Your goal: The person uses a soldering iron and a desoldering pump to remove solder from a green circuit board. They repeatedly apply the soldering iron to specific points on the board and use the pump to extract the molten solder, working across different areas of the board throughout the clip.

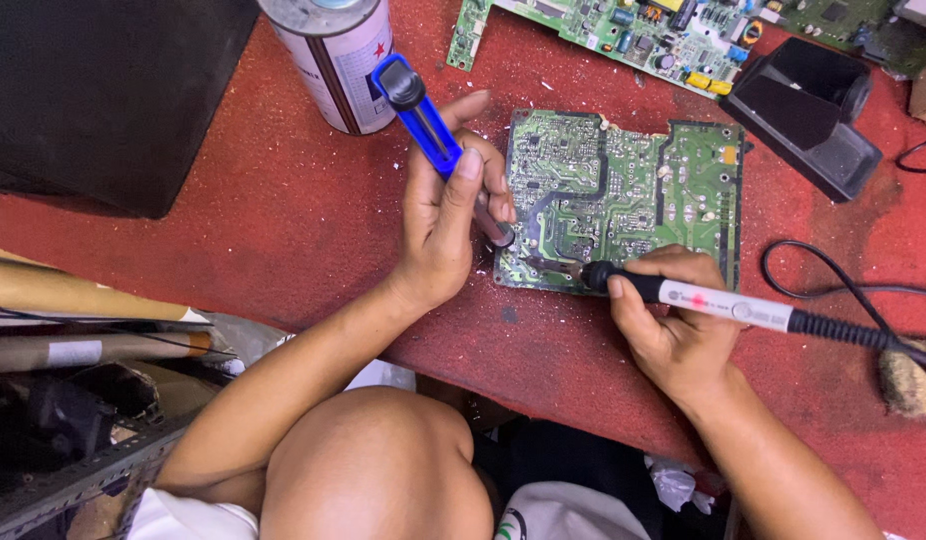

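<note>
Circuit board (623,200): flat on the red mat (283,220), solder side up, both tools meeting at its near edge.
Left hand (448,215): fist wrapped round the blue desoldering pump (428,125).
Right hand (673,320): clamped on the soldering iron (703,300).
Handling: looks stiff, light, fragile; take it by the edges.

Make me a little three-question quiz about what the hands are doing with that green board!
1. True or false: the left hand holds the blue desoldering pump.
2. Which tool is in the right hand? A) a screwdriver B) a soldering iron C) scissors
3. Fill in: the green circuit board lies on a ___ table.

Key
1. True; its tip points at the board's left edge.
2. B; its tip touches the board's lower edge.
3. Red.
</note>
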